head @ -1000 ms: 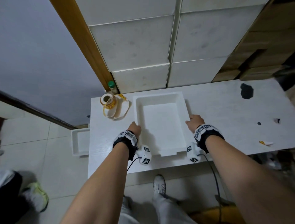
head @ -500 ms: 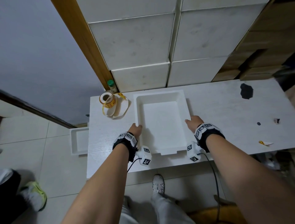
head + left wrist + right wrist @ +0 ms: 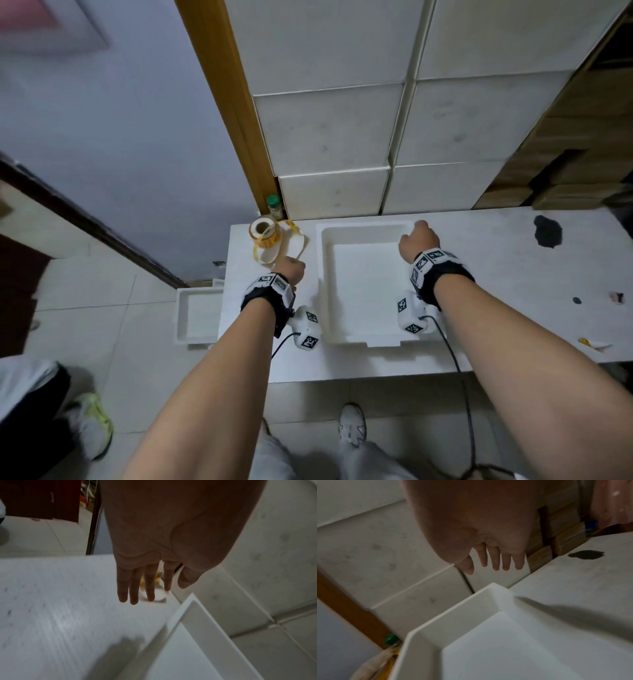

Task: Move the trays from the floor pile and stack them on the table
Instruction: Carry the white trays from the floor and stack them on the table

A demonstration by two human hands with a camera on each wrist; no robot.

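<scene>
One tray (image 3: 364, 274) lay flat on the table (image 3: 496, 291), its far rim close to the stacked white boxes (image 3: 342, 137) behind; whether it was a single tray or several nested I could not tell from where I stood; a second tray (image 3: 197, 317) sat on the floor (image 3: 85, 308) just beside the table's left edge, partly hidden under it, and more may have lain below it out of sight; so the job looked begun but not finished, with at least that floor tray left to fetch and set into the one on the table; both hands were empty, the left hand (image 3: 293, 270) hanging above the bare table just left of the tray with fingers (image 3: 133, 588) straight and slack, near the tape roll (image 3: 263, 234); the right hand (image 3: 418, 240) hovered over the tray's far right corner, fingers (image 3: 495, 559) loose and touching nothing.
</scene>
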